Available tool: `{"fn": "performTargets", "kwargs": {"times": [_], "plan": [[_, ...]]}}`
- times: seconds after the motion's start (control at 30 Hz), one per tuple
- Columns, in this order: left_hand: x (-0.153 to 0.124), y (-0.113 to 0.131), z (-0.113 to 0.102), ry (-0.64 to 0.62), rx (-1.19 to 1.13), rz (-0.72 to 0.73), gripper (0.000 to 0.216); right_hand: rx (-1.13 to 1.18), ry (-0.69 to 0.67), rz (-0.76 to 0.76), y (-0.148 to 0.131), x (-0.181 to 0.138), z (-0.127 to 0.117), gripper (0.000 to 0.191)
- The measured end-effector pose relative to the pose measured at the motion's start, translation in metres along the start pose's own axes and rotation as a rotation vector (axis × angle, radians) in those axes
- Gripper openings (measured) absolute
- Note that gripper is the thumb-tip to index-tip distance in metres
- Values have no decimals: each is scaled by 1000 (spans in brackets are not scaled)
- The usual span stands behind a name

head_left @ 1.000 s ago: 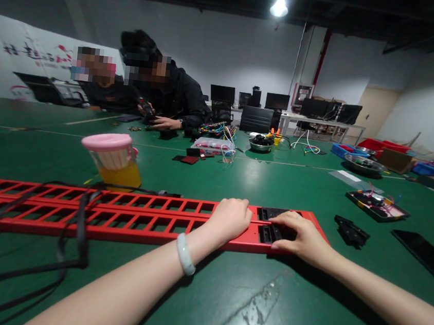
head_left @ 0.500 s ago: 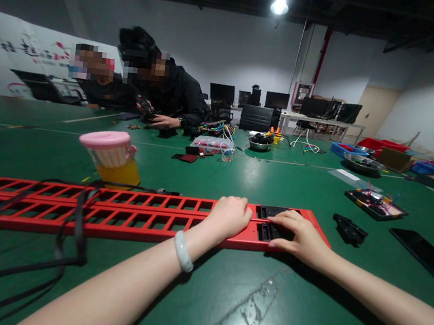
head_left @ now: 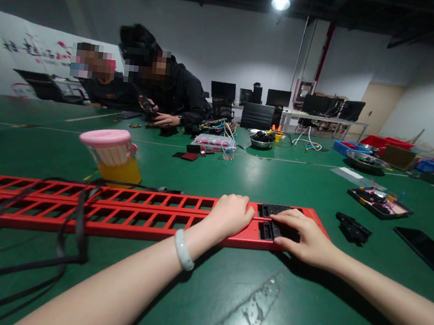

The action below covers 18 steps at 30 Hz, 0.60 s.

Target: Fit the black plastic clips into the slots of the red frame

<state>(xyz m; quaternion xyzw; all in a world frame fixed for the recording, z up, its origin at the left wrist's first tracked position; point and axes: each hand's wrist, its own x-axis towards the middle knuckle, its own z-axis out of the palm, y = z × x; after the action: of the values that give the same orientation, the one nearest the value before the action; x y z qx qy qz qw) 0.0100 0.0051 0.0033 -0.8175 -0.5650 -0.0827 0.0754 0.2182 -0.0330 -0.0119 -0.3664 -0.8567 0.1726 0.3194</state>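
A long red slotted rail (head_left: 137, 215) lies across the green table (head_left: 226, 298) in front of me. My left hand (head_left: 230, 215), with a pale bracelet on the wrist, rests curled on top of the rail near its right end. My right hand (head_left: 302, 236) lies just to the right of it, fingers bent and pressing on a black insert (head_left: 274, 211) set into the rail's end. Both hands touch the rail; neither lifts anything.
Black cables (head_left: 74, 230) cross the rail at the left. A pink-lidded cup of orange drink (head_left: 111, 156) stands behind it. Black parts (head_left: 351, 228) and a tray of wires (head_left: 379, 203) lie at the right. Two people sit at the far side.
My view has shifted slightly. Both hands stay on the rail's right end in nearly the same pose.
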Motion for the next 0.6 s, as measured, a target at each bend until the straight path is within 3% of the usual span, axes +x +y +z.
{"fn": "performTargets", "kwargs": {"times": [0.3, 0.6], "plan": [[0, -2, 3, 23, 8, 36, 34, -37, -8, 16, 2, 0, -1, 42], [1, -3, 5, 28, 11, 43, 34, -103, -28, -97, 4, -3, 0, 38]]}}
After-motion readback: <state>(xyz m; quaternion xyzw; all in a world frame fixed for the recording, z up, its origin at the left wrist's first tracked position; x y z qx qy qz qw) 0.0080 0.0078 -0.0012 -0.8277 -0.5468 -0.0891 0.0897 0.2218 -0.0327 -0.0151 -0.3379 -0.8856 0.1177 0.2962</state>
